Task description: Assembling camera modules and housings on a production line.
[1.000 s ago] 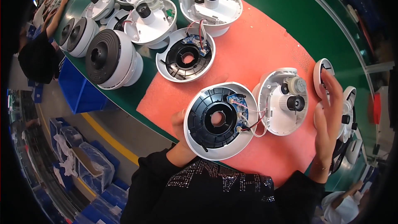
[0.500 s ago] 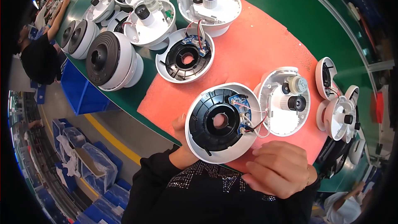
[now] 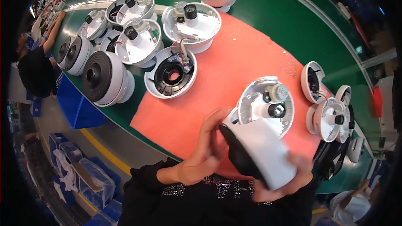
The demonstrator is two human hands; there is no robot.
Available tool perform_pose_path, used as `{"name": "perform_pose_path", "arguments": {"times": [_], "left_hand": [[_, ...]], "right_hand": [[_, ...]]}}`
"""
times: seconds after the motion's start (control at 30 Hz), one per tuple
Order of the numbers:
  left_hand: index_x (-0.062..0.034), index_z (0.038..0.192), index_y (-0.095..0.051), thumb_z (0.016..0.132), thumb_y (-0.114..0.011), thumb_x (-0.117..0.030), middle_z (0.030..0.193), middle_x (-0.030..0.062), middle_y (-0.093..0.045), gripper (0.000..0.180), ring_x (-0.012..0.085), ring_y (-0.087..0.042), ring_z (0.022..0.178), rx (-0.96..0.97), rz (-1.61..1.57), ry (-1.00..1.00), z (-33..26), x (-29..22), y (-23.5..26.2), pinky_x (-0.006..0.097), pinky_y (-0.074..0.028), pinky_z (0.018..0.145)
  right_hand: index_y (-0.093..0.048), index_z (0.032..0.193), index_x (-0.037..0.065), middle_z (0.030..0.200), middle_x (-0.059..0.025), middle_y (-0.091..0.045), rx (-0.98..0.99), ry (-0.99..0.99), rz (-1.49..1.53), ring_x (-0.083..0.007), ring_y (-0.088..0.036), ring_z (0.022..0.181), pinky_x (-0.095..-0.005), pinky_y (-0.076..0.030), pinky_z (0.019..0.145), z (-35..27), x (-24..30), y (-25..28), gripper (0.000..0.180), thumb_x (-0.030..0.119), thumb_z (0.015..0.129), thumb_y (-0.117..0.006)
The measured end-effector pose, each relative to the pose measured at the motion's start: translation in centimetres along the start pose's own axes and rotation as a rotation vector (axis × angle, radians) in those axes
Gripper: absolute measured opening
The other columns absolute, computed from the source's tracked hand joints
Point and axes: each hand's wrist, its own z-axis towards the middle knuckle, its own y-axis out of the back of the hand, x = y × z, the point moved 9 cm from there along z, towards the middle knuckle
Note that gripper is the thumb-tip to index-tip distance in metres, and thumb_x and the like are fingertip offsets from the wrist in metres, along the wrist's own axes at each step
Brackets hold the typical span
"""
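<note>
In front of my chest a white cup-shaped housing shell (image 3: 266,148) is tilted on its side, its black round end facing down and left. My left hand (image 3: 201,150) is closed at its upper left edge, fingertips near the rim. My right hand (image 3: 295,178), smeared by motion, grips the shell's lower right edge. The shell's inside and its circuit board are hidden. Just behind it on the mat stands an open white unit (image 3: 287,104) with a black lens barrel and a clear round motor; the shell covers its lower part.
A pink mat (image 3: 226,67) covers part of the green table (image 3: 272,8). An open shell (image 3: 186,86) with wires joins a lens unit (image 3: 201,25) at its far left. More units (image 3: 136,44) and closed housings (image 3: 104,77) stand left, others (image 3: 331,119) right. Blue bins (image 3: 79,104) are beside the table.
The shell has turned from facing up to lying tilted, its black end down. My right hand has moved onto its edge. The view has shifted, so the table things appear moved.
</note>
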Motion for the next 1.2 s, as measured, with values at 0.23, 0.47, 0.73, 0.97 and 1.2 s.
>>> {"name": "perform_pose_path", "arguments": {"times": [0.23, 0.47, 0.73, 0.97, 1.2], "left_hand": [[0.0025, 0.115, -0.044, 0.073, -0.069, -0.007, 0.114, 0.0104, -0.05, 0.05, 0.0177, -0.052, 0.104, 0.03, 0.092, 0.148, 1.2, 0.9, 0.1, 0.031, -0.041, 0.091], [0.0009, 0.094, -0.06, 0.061, -0.077, -0.014, 0.079, 0.0122, -0.062, 0.039, 0.0233, -0.062, 0.069, 0.073, 0.717, -0.158, 2.0, -2.0, -1.7, 0.029, -0.049, 0.06], [0.0015, 0.096, -0.06, 0.057, -0.074, -0.008, 0.078, 0.0119, -0.062, 0.043, 0.0229, -0.06, 0.066, 0.144, 0.869, -0.292, 2.3, -2.8, -2.7, 0.03, -0.048, 0.058], [0.0025, 0.099, -0.059, 0.056, -0.075, -0.009, 0.082, 0.0123, -0.063, 0.048, 0.0225, -0.06, 0.066, 0.192, 0.928, -0.346, 2.1, -3.2, -3.3, 0.03, -0.049, 0.058], [0.005, 0.103, -0.053, 0.064, -0.077, -0.019, 0.083, 0.0145, -0.064, 0.052, 0.0231, -0.064, 0.073, 0.135, 0.905, -0.235, 2.0, -1.9, -3.0, 0.029, -0.052, 0.063]], "right_hand": [[-0.016, 0.122, 0.005, 0.108, -0.0233, -0.044, -0.116, -0.323, 0.217, -0.025, -0.052, 0.097, -0.0319, -0.044, 0.079, -3.7, -3.3, 4.2, 0.073, 0.007, 0.067, -0.064], [-0.037, 0.108, -0.005, 0.073, -0.0155, -0.059, 0.048, -0.468, -0.054, -0.0249, -0.061, 0.066, -0.0362, -0.051, 0.065, -4.4, -4.2, 5.3, 0.063, 0.035, 0.072, -0.071], [-0.043, 0.104, -0.004, 0.075, -0.0158, -0.058, -0.076, -0.453, 0.092, -0.0267, -0.06, 0.071, -0.0412, -0.048, 0.072, -4.8, -4.5, 5.8, 0.051, 0.027, 0.074, -0.07], [-0.051, 0.103, -0.001, 0.089, -0.0155, -0.063, -0.069, -0.405, 0.062, -0.0283, -0.064, 0.08, -0.0324, -0.05, 0.067, -5.1, -4.6, 5.8, 0.05, 0.022, 0.066, -0.076], [-0.038, 0.108, -0.003, 0.08, -0.0199, -0.06, -0.16, -0.545, 0.027, -0.0257, -0.063, 0.067, -0.0341, -0.051, 0.059, -6.1, -5.4, 5.9, 0.061, 0.05, 0.082, -0.051]]}}
